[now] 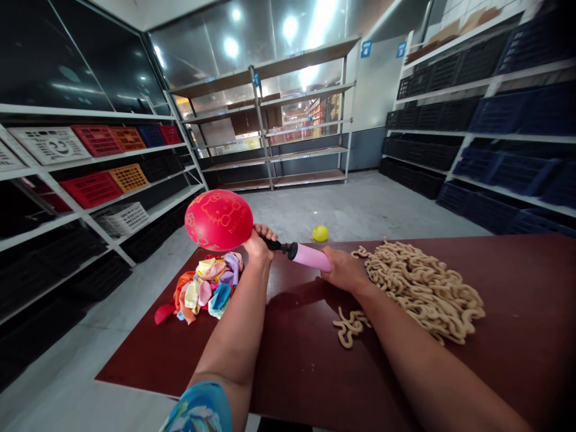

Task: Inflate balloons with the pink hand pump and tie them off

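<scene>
A: How is the red balloon (pixel 219 219) seen?

B: It is seen part-inflated, rounded and glossy, with a cartoon cat face and small lettering printed on it in a paler line. It is raised above the near-left part of the table, over a heap of limp balloons.

A: And where is it placed relative to the fingers?

B: Its neck is pinched at the black nozzle of the pink hand pump (pixel 300 254) by the left hand (pixel 259 245), whose fingers (pixel 265 231) are curled tightly closed around that joint. The balloon's body is left free, up and to the left of the fist. The pump's pink barrel is gripped by the right hand (pixel 344 271), closed fully around its rear end, so the pump is held level between the two hands.

A: What is noted of the surface and the room?

B: A dark red-brown table (pixel 297 354) is seen. The pile of uninflated balloons (pixel 204 289) is laid at its left, and a mound of beige clips (pixel 427 288) at its right, a few strays being scattered nearer. A small yellow balloon (pixel 320 233) is seen beyond the far edge, on the grey floor. Metal shelving (pixel 265 120) with plastic crates is ranged along the walls.
</scene>
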`<state>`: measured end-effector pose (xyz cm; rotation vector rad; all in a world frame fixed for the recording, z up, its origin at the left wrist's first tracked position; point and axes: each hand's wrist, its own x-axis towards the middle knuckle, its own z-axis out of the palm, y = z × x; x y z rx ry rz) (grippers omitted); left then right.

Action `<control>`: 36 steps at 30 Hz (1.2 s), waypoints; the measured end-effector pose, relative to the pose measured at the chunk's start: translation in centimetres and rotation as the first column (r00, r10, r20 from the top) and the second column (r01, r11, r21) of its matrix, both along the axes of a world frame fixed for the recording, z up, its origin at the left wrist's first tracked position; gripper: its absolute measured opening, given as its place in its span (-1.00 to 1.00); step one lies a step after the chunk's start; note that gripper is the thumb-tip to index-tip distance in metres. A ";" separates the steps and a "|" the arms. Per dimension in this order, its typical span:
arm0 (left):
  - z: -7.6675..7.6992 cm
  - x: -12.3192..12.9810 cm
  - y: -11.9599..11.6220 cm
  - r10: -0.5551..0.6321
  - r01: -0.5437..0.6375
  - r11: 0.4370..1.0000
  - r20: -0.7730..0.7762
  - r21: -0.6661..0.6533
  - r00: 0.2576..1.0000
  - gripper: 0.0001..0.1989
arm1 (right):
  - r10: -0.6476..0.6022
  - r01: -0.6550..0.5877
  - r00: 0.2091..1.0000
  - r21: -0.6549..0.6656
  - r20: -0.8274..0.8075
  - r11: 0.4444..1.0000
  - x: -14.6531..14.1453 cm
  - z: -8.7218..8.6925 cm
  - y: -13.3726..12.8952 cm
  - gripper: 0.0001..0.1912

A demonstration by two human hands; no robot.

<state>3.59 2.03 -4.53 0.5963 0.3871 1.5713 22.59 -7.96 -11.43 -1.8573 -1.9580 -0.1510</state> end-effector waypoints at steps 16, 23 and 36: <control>-0.8 1.4 -0.2 0.047 -0.043 0.996 0.046 -0.080 0.998 -0.79 | -0.077 0.075 0.995 0.032 0.068 0.997 -0.5 -0.5 0.1 -0.69; 0.1 0.8 -0.3 0.070 -0.070 0.994 -0.001 -0.085 0.998 -0.81 | -0.029 0.029 0.999 0.020 0.013 0.999 -0.8 -0.1 -0.1 -0.69; 1.4 -2.2 1.0 0.241 -0.237 0.966 0.023 -0.104 0.970 -0.85 | -0.118 0.120 0.992 -0.024 0.050 0.993 1.1 -0.9 0.5 -0.64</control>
